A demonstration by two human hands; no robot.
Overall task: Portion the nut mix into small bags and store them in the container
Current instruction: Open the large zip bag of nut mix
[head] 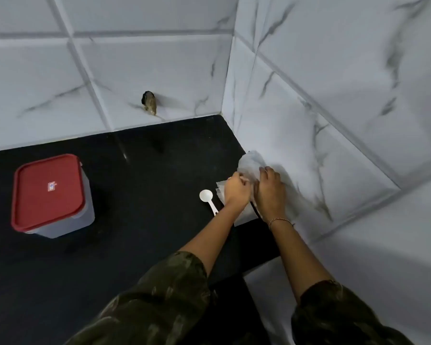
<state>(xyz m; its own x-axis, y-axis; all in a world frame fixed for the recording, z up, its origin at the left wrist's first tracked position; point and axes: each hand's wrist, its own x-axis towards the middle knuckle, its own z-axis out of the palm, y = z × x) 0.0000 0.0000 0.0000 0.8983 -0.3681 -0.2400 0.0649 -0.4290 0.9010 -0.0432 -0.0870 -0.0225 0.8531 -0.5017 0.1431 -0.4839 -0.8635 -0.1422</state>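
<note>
Here we look down on a black countertop [135, 195] in a corner of marble-patterned wall tiles [334, 120]. Both hands meet at the right edge of the counter, close against the side wall. The right hand [270, 192] has its fingers curled over a crumpled plastic bag [249, 162], which rises just above the knuckles and touches the wall. The left hand [237, 191] is clenched too, with thumb and fingers pinching the bag's near edge. We cannot tell what the bag holds. Under the hands lies a flat stack of small clear bags [241, 219]. A white plastic spoon [207, 198] lies just left of them, bowl up. The storage container [70, 215] stands well apart on the left of the counter, its red lid [47, 192] on. A thin bracelet [280, 220] circles the right wrist, and camouflage sleeves [159, 295] cover both upper forearms.
</note>
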